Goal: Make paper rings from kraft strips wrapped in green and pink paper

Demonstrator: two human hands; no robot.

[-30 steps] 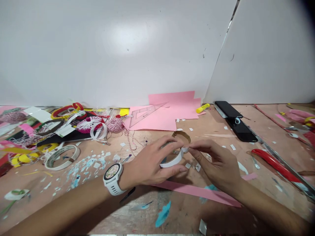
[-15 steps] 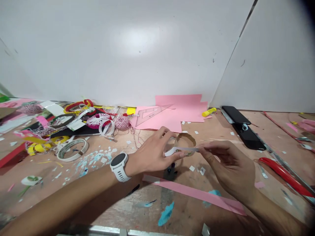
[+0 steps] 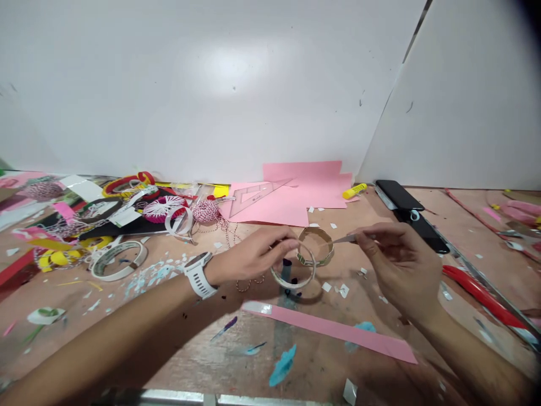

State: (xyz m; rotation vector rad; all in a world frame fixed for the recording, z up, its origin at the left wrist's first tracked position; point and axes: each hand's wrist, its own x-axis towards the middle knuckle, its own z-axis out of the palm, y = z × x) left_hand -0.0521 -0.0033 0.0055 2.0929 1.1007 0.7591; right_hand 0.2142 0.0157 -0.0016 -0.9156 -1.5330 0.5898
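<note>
My left hand [image 3: 257,252], with a white watch [image 3: 200,276] on the wrist, pinches the upper edge of a thin, pale roll of tape [image 3: 305,282] tilted above the table. Close behind that roll stands a brownish cardboard ring [image 3: 331,251]. To the right, my right hand [image 3: 399,265] is closed, thumb and fingertips holding a short, thin piece of tape [image 3: 345,239] that points toward the ring. Below both hands lies a pink paper strip [image 3: 333,332] with a whitish tape piece on its left end.
Pink sheets [image 3: 319,189] with a clear set square [image 3: 257,197] lie against the white wall. A yellow tube [image 3: 354,191], phones [image 3: 399,195] and a red-handled tool [image 3: 482,296] are at right. Yarn, another tape roll [image 3: 119,276] and craft pieces crowd the left.
The strip stretched between both hands is now apart from the roll, its piece in my right hand. My left hand has turned the roll, which now shows as a full ring.
</note>
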